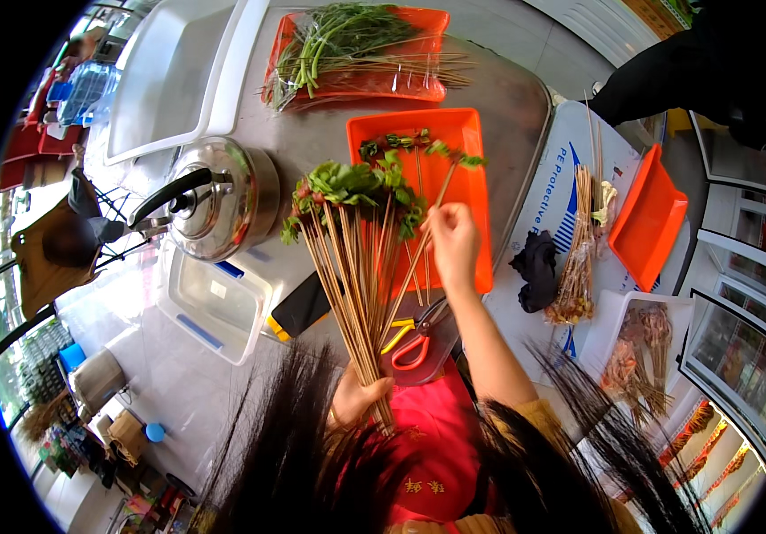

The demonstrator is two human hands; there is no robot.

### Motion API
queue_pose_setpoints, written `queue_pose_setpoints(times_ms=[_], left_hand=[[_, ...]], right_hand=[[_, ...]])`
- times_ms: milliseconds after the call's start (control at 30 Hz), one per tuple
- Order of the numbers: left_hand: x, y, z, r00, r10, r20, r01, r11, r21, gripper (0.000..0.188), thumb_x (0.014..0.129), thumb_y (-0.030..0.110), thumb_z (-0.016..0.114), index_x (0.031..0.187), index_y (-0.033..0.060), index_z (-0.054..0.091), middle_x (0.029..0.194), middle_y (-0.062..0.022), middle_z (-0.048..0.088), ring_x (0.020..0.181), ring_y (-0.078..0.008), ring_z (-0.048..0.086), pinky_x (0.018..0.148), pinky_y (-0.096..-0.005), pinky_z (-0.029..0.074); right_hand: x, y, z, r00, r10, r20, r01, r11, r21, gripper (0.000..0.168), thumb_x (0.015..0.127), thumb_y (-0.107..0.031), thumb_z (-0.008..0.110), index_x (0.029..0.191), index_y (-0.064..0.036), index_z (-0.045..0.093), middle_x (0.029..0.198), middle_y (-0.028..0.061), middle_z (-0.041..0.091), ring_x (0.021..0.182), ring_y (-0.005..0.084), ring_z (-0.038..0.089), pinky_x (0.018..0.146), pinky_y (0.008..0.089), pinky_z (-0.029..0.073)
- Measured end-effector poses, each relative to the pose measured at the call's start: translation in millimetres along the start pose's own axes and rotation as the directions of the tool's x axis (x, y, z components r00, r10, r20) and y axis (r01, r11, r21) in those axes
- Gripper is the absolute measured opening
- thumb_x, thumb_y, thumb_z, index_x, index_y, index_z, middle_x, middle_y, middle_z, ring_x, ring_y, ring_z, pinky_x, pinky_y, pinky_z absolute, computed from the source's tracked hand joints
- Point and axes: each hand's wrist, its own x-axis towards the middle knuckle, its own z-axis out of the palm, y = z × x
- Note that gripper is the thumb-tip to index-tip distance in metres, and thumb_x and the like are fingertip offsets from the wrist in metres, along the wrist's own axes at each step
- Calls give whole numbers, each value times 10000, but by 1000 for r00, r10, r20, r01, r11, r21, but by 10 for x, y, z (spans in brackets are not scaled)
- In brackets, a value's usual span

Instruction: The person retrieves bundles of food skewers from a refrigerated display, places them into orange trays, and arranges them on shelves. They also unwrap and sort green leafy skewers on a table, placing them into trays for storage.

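Observation:
My left hand [355,395] grips the lower ends of a thick bundle of bamboo skewers [349,267]. Leafy greens with small reddish-brown pieces [349,185] are threaded at their fanned-out tops. Between the fingertips of my right hand [455,243] is a single skewer [448,181], its green-leaf top tilted over an orange plastic tray [463,133]. Its lower end runs down to the bundle. Inside the tray lie a few more skewers of greens [396,141], partly hidden by the bundle. Red-and-yellow-handled scissors [413,347] rest just below the tray.
A steel kettle [222,200] stands left, above a clear plastic lid [216,300]. A second orange tray [356,87] holds greens in plastic film. At right are wrapped skewers [575,247], a black crumpled item [535,270], an orange tray [650,213] and a white bin [613,334].

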Motion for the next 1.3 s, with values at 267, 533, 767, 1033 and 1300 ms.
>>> queue_pose_setpoints(times_ms=[267, 533, 767, 1033, 1300], left_hand=[[-111, -70, 5, 995, -96, 3, 96, 995, -15, 316, 715, 79, 582, 958, -8, 401, 721, -69, 516, 567, -133, 524, 483, -237, 425], [7, 46, 81, 999, 30, -30, -33, 994, -106, 289, 731, 59, 540, 971, -10, 394, 724, -70, 506, 553, -145, 526, 475, -244, 430], [32, 137, 105, 999, -18, 31, 25, 972, -233, 299, 727, -13, 507, 999, -7, 382, 800, -91, 537, 597, -152, 542, 520, -246, 450], [10, 172, 81, 997, -36, 70, 52, 965, -255, 285, 729, 9, 493, 1007, -15, 435, 857, -71, 540, 734, -129, 527, 615, -242, 447], [3, 112, 51, 998, -48, 43, 58, 964, -261, 368, 699, 116, 580, 998, -28, 423, 823, -86, 536, 611, -143, 534, 524, -249, 465]], right_hand=[[1061, 568, -268, 989, -129, 77, 149, 755, -639, 149, 767, -148, 559, 775, -9, 507, 642, 139, 575, 614, 297, 564, 579, 359, 439], [416, 271, -191, 968, -142, 207, 212, 903, -374, 157, 794, -182, 539, 819, -28, 547, 668, 91, 573, 628, 192, 563, 566, 276, 428], [-368, 230, 14, 851, 207, 482, -265, 963, 54, 217, 818, -256, 547, 770, -47, 512, 608, -49, 463, 489, 29, 428, 421, 172, 340], [-482, -48, 12, 907, 263, 330, -325, 934, 149, 155, 827, -162, 525, 754, -37, 470, 607, 16, 533, 440, 40, 416, 395, 155, 310], [-292, 6, -118, 950, 223, 216, -280, 917, 285, 176, 832, -208, 517, 758, -55, 470, 620, 36, 545, 409, 42, 404, 375, 159, 331]])
